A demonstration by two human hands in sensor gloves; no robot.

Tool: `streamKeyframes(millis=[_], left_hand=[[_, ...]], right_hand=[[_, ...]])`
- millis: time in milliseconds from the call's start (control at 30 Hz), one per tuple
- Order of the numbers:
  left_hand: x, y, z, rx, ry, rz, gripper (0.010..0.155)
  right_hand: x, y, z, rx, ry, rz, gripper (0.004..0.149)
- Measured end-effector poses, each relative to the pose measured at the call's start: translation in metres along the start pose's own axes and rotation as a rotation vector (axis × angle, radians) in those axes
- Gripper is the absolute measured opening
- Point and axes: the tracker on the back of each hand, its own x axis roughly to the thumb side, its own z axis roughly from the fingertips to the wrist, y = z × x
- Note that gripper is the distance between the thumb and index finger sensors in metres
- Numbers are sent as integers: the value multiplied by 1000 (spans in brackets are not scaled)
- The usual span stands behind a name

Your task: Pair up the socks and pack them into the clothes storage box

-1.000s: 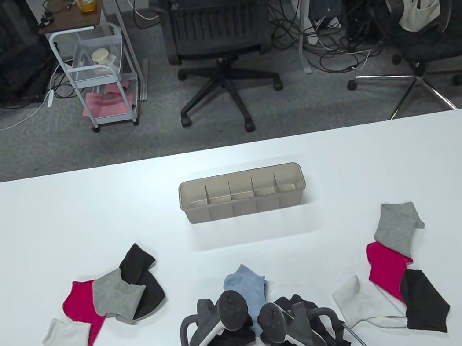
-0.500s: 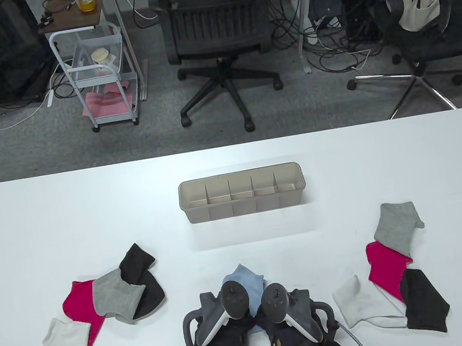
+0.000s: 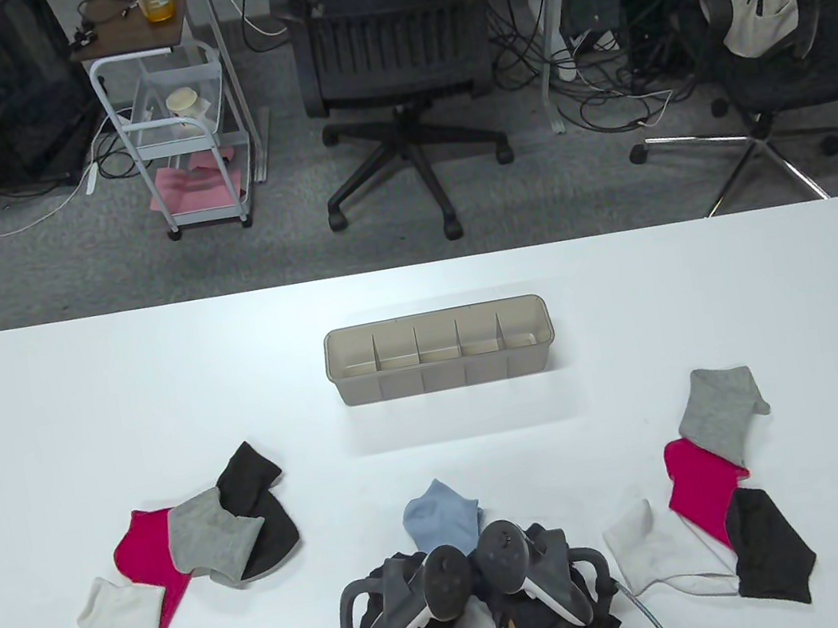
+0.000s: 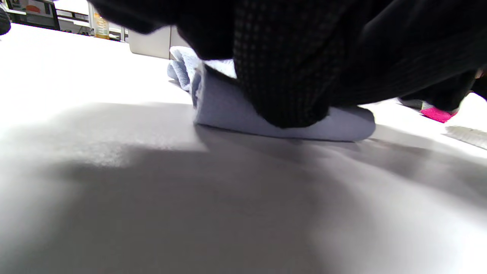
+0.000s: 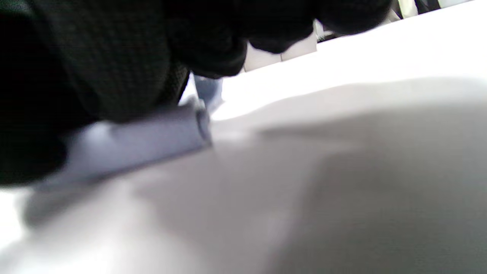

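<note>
A light blue sock bundle (image 3: 440, 517) lies near the table's front edge, its near end under both hands. My left hand (image 3: 412, 574) and right hand (image 3: 510, 557) sit side by side on it, their fingers hidden under the trackers. In the left wrist view gloved fingers (image 4: 285, 76) curl over the rolled blue sock (image 4: 228, 110). The right wrist view shows my fingers (image 5: 114, 68) bent over the same roll (image 5: 140, 140). The beige divided storage box (image 3: 432, 317) stands beyond, with nothing in its compartments.
To the left lie a pink sock (image 3: 141, 553), a grey sock (image 3: 211, 537), a black sock (image 3: 250, 481) and a white sock (image 3: 117, 626). To the right lie grey (image 3: 718, 403), pink (image 3: 699, 479), black (image 3: 768, 544) and white (image 3: 655, 548) socks.
Both hands first slid forward over the blue sock, then drew back toward the front edge, leaving more of the sock showing. The other socks and the box have not moved.
</note>
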Motion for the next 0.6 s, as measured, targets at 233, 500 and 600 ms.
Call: streamKeyframes(millis=[233,500,600], left_hand=[[-3,1,-3,-30,14,46,46],[-19,-3,-12,-125,23,137,52],[-33,-2,-20,-133,76,208,51]], right_hand=[[2,-1,12,-52,-114,177,37],[17,7,9,-89,-163,290,42],[16,7,2,-78,-122,271,41]])
